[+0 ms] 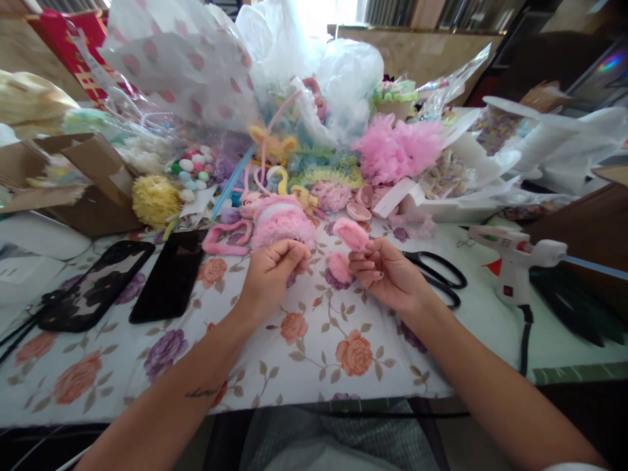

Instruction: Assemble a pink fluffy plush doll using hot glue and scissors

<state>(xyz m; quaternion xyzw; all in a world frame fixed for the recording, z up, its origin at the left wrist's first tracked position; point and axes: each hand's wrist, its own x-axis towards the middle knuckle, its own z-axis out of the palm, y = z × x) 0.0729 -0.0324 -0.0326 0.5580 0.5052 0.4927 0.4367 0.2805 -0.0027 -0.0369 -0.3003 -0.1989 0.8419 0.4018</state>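
Right now we hold a fuzzy pink oval (350, 234) between the thumb and fingers of our right hand (390, 271), in a narrow pinch, to the right of the ruffled pink bundle (284, 221). A second fuzzy pink piece (338, 267) sits just beside those fingers, nearer to us than the bundle; we cannot tell whether the hand grips it too or it lies on the floral cloth (314, 347). Our left hand (272, 275) is just in front of the bundle, its fingers curled in and its thumb pressed to the forefinger; we cannot tell whether anything small is pinched there. A pink looped band (226, 249) lies at the bundle's left side, and farther left of it we have a black phone (169, 278), with a patterned case (95, 284) beyond that. Well to the bundle's right, past our right hand, are black-handled scissors (439, 282), partly hidden by the hand, and farther out a white glue gun (515, 261). A yellow pompom (156, 201) stands left of the bundle, near an opened cardboard box (98, 163). Behind the bundle, to its right, rises a bright pink ruffled heap (400, 147).
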